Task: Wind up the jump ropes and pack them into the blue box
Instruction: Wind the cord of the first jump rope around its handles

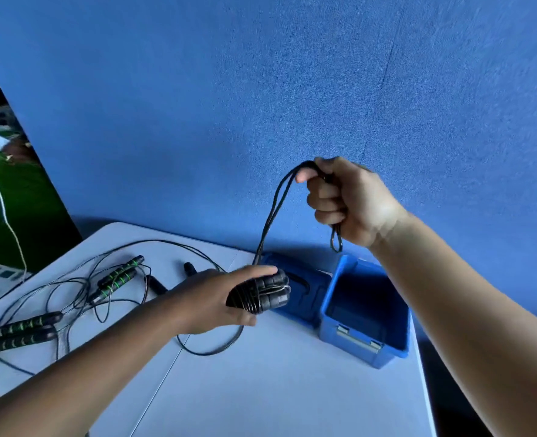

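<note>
My left hand [212, 299] grips the paired black handles of a jump rope [262, 293], with cord wound around them, just left of the blue box [363, 348]. My right hand [349, 200] is raised above the box, fist closed on the doubled black cord [272, 216]; a short loop hangs below the fist. The cord runs taut from the fist down to the handles. The box stands open, its inside in shadow. On the table's left lie two more ropes with green-striped black handles [19, 331] [119, 277], their cords tangled.
The blue lid [305, 302] lies flat between the handles and the box. A white folding table [276, 389] carries everything; its right edge runs just past the box. A blue wall stands close behind. Loose black handle ends [157, 283] lie mid-table.
</note>
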{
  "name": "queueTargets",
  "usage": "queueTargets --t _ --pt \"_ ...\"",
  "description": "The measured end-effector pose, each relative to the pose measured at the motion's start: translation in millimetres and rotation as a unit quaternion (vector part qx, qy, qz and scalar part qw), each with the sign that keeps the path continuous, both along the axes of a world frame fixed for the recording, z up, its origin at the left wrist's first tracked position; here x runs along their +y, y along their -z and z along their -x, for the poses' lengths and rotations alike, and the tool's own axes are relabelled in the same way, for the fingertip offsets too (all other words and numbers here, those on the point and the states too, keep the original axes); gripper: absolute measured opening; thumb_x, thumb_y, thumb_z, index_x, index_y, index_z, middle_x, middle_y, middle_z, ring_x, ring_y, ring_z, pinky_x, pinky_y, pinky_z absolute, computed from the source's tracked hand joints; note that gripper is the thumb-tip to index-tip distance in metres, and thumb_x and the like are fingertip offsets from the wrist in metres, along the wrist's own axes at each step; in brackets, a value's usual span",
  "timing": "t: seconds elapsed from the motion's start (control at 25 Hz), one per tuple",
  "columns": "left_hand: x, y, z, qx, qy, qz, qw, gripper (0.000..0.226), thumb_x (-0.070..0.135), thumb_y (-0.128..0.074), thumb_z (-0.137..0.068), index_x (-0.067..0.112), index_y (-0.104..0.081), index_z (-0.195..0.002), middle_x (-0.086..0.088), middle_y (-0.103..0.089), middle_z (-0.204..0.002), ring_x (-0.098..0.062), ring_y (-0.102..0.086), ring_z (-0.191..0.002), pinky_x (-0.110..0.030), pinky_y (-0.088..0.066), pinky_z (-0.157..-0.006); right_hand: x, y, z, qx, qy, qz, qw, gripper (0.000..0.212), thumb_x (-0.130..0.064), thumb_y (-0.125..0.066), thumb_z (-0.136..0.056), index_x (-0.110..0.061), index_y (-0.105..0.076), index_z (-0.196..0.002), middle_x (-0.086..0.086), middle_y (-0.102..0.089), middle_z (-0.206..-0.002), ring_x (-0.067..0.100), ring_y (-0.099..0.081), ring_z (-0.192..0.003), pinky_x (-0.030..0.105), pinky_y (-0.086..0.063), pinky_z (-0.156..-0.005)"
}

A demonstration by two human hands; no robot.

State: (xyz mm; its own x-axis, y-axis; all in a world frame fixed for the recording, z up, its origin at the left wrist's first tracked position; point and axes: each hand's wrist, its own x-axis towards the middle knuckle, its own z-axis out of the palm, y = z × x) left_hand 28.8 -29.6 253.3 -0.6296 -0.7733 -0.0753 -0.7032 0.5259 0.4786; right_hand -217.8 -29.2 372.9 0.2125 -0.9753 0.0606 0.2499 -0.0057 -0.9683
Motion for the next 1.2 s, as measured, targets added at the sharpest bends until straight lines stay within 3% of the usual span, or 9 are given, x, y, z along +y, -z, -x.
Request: queueTargets --t 0.12,0.24,0.36,0.44,0.6,0.72,0.76,1.0,1.2 --pt "-4 7 0 -0.027 0.028 -0.007 0.999 0.08 0.053 -0.071 -0.084 0.085 -0.015 -0.132 0.012 -0.068 -0.11 -0.007 -0.061 -0.097 -0.024 -0.048 -0.086 -4 4 -13 0.014 0.015 0.017 1.0 0.041 -0.027 -0.035 -0.106 -0.01 -0.066 -0.087 -0.01 -0.017 -0.054 0.007 -0.01 -0.047 0.021 -0.006 -0.04" --pt "-10 5 -4 0.001 -0.01 -0.05 0.999 0.08 0.048 -0.073 -0.085 0.082 -0.021 -0.135 0.011 -0.071 -0.104 -0.008 -0.063 -0.08 -0.024 -0.053 -0.074 15 15 -14 -0.004 -0.047 0.021 0.999 0.035 -0.028 -0.043 -0.102 -0.009 -0.07 -0.09 -0.009 -0.017 -0.058 0.007 -0.01 -0.049 0.017 -0.009 -0.04" --pt "-27 -5 -26 0.132 -0.081 -0.125 0.98 0.078 0.031 -0.077 -0.088 0.066 -0.035 -0.143 0.005 -0.071 -0.082 -0.01 -0.059 -0.056 -0.029 -0.052 -0.056 51 44 -7 0.054 -0.196 -0.005 0.979 0.028 -0.025 -0.052 -0.094 -0.008 -0.074 -0.094 -0.008 -0.03 -0.053 0.007 -0.017 -0.046 0.013 -0.015 -0.039" --pt "-37 -18 -38 0.183 -0.094 -0.145 0.968 0.073 0.03 -0.076 -0.091 0.067 -0.038 -0.141 -0.001 -0.065 -0.08 -0.013 -0.058 -0.054 -0.033 -0.049 -0.055 75 75 -3 0.108 -0.27 -0.052 0.956 0.027 -0.021 -0.051 -0.097 -0.008 -0.074 -0.1 -0.003 -0.031 -0.056 0.01 -0.017 -0.049 0.015 -0.016 -0.04" --pt "-37 -39 -26 0.231 -0.055 -0.2 0.951 0.07 0.017 -0.072 -0.092 0.06 -0.043 -0.139 -0.011 -0.059 -0.092 -0.013 -0.05 -0.054 -0.024 -0.047 -0.045 101 136 -7 0.068 -0.324 -0.139 0.933 0.027 -0.025 -0.053 -0.101 -0.006 -0.069 -0.108 0.005 -0.025 -0.062 0.015 -0.014 -0.055 0.017 -0.017 -0.041" --pt "-27 -52 -12 0.224 -0.012 -0.212 0.951 0.071 0.013 -0.07 -0.093 0.052 -0.041 -0.145 0.001 -0.064 -0.083 -0.01 -0.05 -0.054 -0.022 -0.047 -0.046 96 174 4 0.082 -0.3 -0.175 0.934 0.026 -0.031 -0.056 -0.1 -0.008 -0.068 -0.105 0.001 -0.028 -0.06 0.015 -0.015 -0.057 0.018 -0.016 -0.043" --pt "-23 -54 -9 0.212 0.01 -0.213 0.954 0.072 0.013 -0.071 -0.093 0.051 -0.04 -0.146 0.006 -0.063 -0.078 -0.009 -0.05 -0.055 -0.023 -0.048 -0.048 92 182 10 0.104 -0.283 -0.183 0.936 0.025 -0.034 -0.058 -0.099 -0.011 -0.067 -0.101 -0.002 -0.029 -0.06 0.013 -0.016 -0.056 0.017 -0.016 -0.043" --pt "-5 -48 6 0.177 0.1 -0.255 0.945 0.077 0.038 -0.078 -0.083 0.059 -0.04 -0.146 -0.005 -0.054 -0.077 -0.023 -0.049 -0.062 -0.042 -0.048 -0.058 46 181 18 0.279 -0.193 -0.154 0.928 0.023 -0.035 -0.054 -0.099 -0.018 -0.06 -0.085 -0.007 -0.029 -0.058 0.009 -0.022 -0.052 0.018 -0.021 -0.046" --pt "7 -51 6 0.148 0.121 -0.262 0.946 0.076 0.031 -0.079 -0.087 0.06 -0.04 -0.145 0.001 -0.061 -0.075 -0.023 -0.052 -0.06 -0.042 -0.045 -0.06 -1 111 19 0.552 -0.109 0.007 0.827 0.017 -0.01 -0.051 -0.098 0.001 -0.062 -0.094 0.006 -0.052 -0.071 0.008 -0.04 -0.054 0.021 -0.035 -0.049"
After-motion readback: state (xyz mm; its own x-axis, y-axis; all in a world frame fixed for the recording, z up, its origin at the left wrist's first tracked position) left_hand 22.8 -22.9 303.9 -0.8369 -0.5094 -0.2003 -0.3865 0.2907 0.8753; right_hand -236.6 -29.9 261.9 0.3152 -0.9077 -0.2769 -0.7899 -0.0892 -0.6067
